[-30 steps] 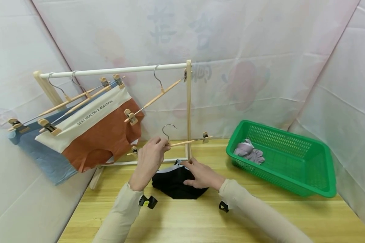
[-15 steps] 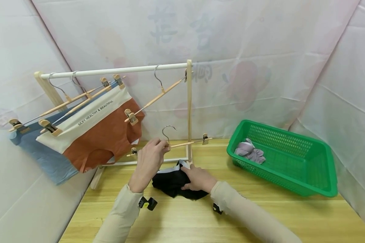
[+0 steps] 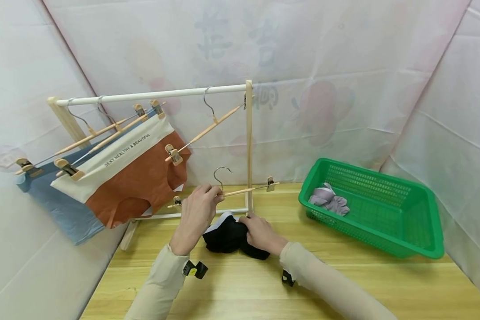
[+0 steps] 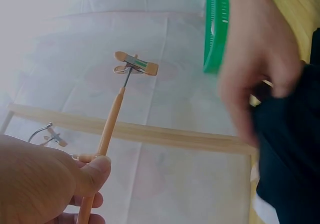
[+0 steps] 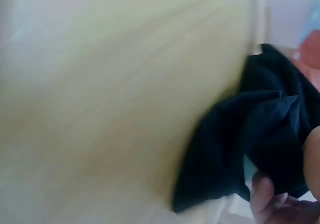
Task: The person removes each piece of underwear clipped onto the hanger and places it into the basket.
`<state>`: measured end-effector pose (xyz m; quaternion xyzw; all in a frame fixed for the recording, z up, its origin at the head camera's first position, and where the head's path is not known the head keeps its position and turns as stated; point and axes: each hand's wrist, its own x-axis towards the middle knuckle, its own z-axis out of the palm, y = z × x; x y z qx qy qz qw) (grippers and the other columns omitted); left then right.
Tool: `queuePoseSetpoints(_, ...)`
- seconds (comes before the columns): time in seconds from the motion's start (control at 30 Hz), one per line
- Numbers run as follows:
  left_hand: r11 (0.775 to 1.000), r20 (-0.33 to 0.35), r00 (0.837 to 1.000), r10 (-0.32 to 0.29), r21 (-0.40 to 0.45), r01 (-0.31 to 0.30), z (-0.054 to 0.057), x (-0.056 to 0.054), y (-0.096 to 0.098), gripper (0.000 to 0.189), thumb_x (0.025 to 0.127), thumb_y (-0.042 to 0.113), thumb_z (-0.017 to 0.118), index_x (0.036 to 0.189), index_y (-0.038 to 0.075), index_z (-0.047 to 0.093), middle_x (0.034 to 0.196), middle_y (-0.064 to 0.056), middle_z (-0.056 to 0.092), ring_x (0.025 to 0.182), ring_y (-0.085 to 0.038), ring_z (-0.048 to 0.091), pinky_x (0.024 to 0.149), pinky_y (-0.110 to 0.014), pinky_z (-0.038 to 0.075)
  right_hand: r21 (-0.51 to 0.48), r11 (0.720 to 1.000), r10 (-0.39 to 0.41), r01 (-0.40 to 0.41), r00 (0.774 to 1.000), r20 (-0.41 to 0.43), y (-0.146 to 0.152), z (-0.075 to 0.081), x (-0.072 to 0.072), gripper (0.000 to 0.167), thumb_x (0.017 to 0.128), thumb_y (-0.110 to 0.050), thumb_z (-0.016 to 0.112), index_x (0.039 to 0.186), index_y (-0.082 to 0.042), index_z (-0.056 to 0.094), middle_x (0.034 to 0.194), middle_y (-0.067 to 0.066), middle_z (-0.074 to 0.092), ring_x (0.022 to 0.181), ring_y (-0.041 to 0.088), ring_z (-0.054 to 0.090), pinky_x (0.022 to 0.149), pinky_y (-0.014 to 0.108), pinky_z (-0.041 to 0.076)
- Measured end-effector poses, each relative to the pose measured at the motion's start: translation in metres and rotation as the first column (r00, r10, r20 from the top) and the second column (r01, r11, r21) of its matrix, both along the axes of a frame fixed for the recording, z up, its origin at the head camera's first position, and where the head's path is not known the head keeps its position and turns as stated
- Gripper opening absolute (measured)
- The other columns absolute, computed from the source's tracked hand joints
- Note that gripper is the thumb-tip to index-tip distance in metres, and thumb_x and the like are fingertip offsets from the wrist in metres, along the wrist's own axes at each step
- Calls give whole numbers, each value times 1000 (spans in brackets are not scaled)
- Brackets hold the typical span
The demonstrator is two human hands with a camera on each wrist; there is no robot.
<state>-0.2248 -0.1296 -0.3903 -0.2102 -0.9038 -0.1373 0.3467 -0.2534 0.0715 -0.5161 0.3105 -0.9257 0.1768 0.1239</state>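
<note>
My left hand (image 3: 196, 215) grips a wooden clip hanger (image 3: 240, 192) near its middle, thumb and fingers curled round the bar; its metal hook points up. In the left wrist view, one end clip (image 4: 137, 66) of this hanger shows with nothing in it. Black underpants (image 3: 226, 234) with a white waistband are bunched just below the hanger. My right hand (image 3: 262, 232) pinches them at the right side. The right wrist view shows the black cloth (image 5: 250, 129) draping from the thumb and fingers (image 5: 263, 190), and part of the hand is cut off.
Orange underpants (image 3: 132, 186) with a cream waistband and a blue garment (image 3: 60, 213) hang on the rack (image 3: 164, 94) at left. A bare clip hanger (image 3: 206, 132) hangs farther right. At right, a green basket (image 3: 368, 238) holds a grey-purple garment (image 3: 329, 200).
My right hand has closed on the black underpants and gathered them, so they are now more folded and bunched. My left hand and the hanger have hardly moved.
</note>
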Motion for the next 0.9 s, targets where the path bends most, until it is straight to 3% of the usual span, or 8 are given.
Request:
queuePoseSetpoints(0.2, 1000, -1, 1000, -3, 8, 3, 2, 1, 2, 9, 93, 29, 71, 91, 21, 74, 80, 4, 64, 69, -20, 63, 44, -32, 41, -263, 965, 45, -14, 993, 112, 9, 28, 8, 42, 79, 11, 53, 113, -8, 71, 109, 12, 71, 98, 26, 69, 82, 39, 57)
queuePoseSetpoints(0.3, 1000, 2, 1000, -7, 8, 7, 2, 1, 3, 8, 93, 28, 72, 91, 21, 74, 79, 4, 63, 68, -20, 62, 44, -31, 40, -366, 930, 64, 19, 975, 213, 16, 45, 16, 43, 81, 12, 49, 109, -12, 72, 106, 8, 73, 79, 16, 65, 73, 31, 52)
queuePoseSetpoints(0.4, 1000, 2, 1000, -2, 11, 2, 2, 2, 3, 8, 93, 28, 72, 91, 21, 74, 79, 4, 64, 68, -20, 62, 44, -31, 40, -434, 899, 93, 49, 949, 300, 24, 59, 25, 42, 83, 11, 48, 108, -14, 72, 103, 8, 73, 60, 10, 51, 61, 24, 45)
queuePoseSetpoints(0.57, 1000, 7, 1000, 0, 14, -1, 2, 2, 3, 7, 94, 28, 71, 92, 21, 74, 79, 4, 64, 69, -20, 62, 45, -32, 41, -464, 881, 100, 93, 922, 374, 40, 75, 36, 41, 87, 9, 49, 112, -17, 71, 110, 10, 72, 58, 9, 49, 57, 23, 44)
queuePoseSetpoints(0.73, 1000, 12, 1000, -9, 14, 9, 2, 2, 4, 8, 94, 28, 71, 92, 22, 74, 81, 4, 66, 70, -20, 63, 45, -32, 42, -467, 882, 105, 63, 940, 326, 64, 88, 45, 42, 84, 11, 49, 109, -15, 71, 106, 10, 72, 70, 13, 55, 62, 25, 47)
queuePoseSetpoints(0.9, 1000, 3, 1000, -19, 25, 19, 1, 3, 4, 6, 93, 27, 72, 91, 21, 73, 85, 4, 69, 70, -19, 63, 46, -32, 43, -445, 892, 65, 76, 954, 294, 98, 109, 55, 44, 85, 13, 48, 112, -13, 71, 106, 11, 72, 65, 10, 52, 58, 24, 46)
